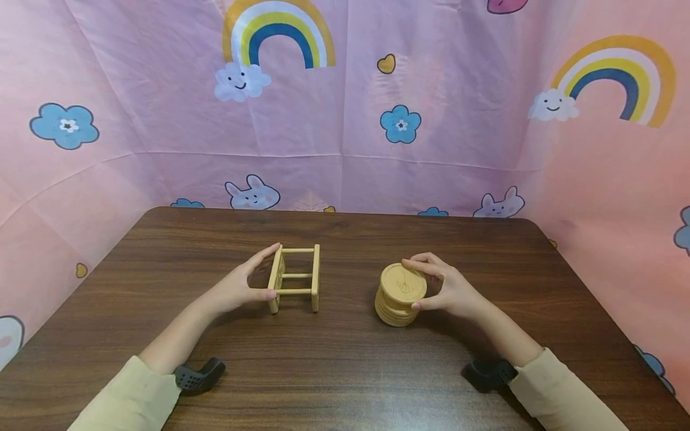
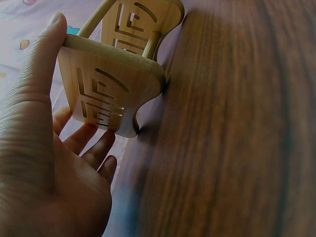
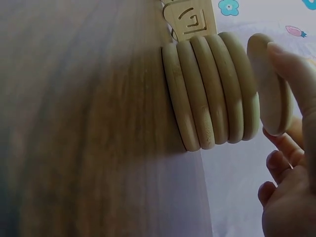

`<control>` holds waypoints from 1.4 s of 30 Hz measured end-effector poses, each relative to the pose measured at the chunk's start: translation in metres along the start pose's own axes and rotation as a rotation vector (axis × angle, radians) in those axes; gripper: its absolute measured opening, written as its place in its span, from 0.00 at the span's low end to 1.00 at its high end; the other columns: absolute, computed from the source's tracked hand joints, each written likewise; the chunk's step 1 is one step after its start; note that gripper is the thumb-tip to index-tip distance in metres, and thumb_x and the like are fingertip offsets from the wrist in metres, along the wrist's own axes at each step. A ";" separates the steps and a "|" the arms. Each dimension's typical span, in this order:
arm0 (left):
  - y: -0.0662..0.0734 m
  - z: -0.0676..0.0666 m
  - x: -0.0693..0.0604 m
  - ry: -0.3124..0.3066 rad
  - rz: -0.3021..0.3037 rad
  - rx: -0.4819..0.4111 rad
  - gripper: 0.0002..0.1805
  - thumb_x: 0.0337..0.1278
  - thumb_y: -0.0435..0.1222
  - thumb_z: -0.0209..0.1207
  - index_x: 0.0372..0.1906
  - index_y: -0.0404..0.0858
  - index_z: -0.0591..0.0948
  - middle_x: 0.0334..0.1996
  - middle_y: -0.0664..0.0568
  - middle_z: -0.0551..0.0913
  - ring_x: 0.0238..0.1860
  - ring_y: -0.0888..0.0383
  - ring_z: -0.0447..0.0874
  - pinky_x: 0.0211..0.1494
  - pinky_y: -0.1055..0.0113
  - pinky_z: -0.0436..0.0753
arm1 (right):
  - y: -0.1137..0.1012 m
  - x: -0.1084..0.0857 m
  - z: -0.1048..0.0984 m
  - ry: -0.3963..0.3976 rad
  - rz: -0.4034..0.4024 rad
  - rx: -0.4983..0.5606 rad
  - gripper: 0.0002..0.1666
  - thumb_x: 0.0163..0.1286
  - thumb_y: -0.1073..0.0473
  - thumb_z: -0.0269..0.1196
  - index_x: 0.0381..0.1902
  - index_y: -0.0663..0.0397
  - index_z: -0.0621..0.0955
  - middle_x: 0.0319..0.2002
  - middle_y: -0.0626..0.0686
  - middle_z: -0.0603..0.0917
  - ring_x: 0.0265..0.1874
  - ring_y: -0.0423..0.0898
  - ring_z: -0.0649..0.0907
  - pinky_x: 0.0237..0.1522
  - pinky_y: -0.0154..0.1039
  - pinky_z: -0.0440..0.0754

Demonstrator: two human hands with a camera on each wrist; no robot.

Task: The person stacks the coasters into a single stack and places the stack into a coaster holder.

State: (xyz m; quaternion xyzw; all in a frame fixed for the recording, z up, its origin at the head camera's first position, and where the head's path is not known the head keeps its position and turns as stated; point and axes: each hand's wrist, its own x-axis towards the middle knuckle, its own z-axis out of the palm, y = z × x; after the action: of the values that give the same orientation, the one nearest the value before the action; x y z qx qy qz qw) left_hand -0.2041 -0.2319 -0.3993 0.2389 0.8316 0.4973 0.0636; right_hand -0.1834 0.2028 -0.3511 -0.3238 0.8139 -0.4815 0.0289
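A light wooden rack with cut-out side panels and round bars stands on the table. My left hand grips its left side panel, thumb at the near edge and fingers at the far one. To the right is a stack of round wooden coasters. My right hand pinches the top coaster by its rim; in the right wrist view that coaster is held apart from the stack, with a gap between.
The dark wooden table carries both things, the rack left of the stack. Behind and at the sides hangs a pink cloth with rainbows and flowers. Black straps sit at both wrists, by light sleeves.
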 end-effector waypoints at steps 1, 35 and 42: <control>0.000 0.000 0.000 0.000 -0.002 -0.001 0.49 0.52 0.38 0.67 0.76 0.53 0.52 0.73 0.45 0.53 0.70 0.39 0.53 0.64 0.32 0.48 | 0.000 -0.001 0.000 0.001 -0.001 -0.011 0.43 0.45 0.70 0.76 0.62 0.70 0.72 0.56 0.60 0.71 0.56 0.49 0.70 0.56 0.34 0.68; 0.000 0.000 0.000 0.000 0.004 -0.014 0.50 0.52 0.40 0.68 0.76 0.52 0.51 0.74 0.46 0.52 0.70 0.39 0.52 0.65 0.33 0.48 | 0.005 -0.007 0.006 -0.032 0.000 -0.067 0.44 0.45 0.67 0.77 0.62 0.68 0.73 0.56 0.60 0.72 0.58 0.55 0.69 0.59 0.60 0.60; 0.000 0.000 0.000 -0.004 0.023 -0.020 0.49 0.53 0.39 0.67 0.76 0.50 0.51 0.74 0.45 0.51 0.70 0.38 0.52 0.65 0.33 0.48 | 0.008 -0.007 0.008 -0.035 -0.010 -0.051 0.44 0.45 0.67 0.77 0.62 0.68 0.73 0.56 0.60 0.72 0.59 0.55 0.68 0.60 0.61 0.58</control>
State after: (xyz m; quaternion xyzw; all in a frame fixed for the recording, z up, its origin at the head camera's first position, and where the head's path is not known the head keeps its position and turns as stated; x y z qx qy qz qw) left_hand -0.2035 -0.2319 -0.3992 0.2489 0.8237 0.5056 0.0621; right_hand -0.1792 0.2032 -0.3636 -0.3369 0.8236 -0.4550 0.0324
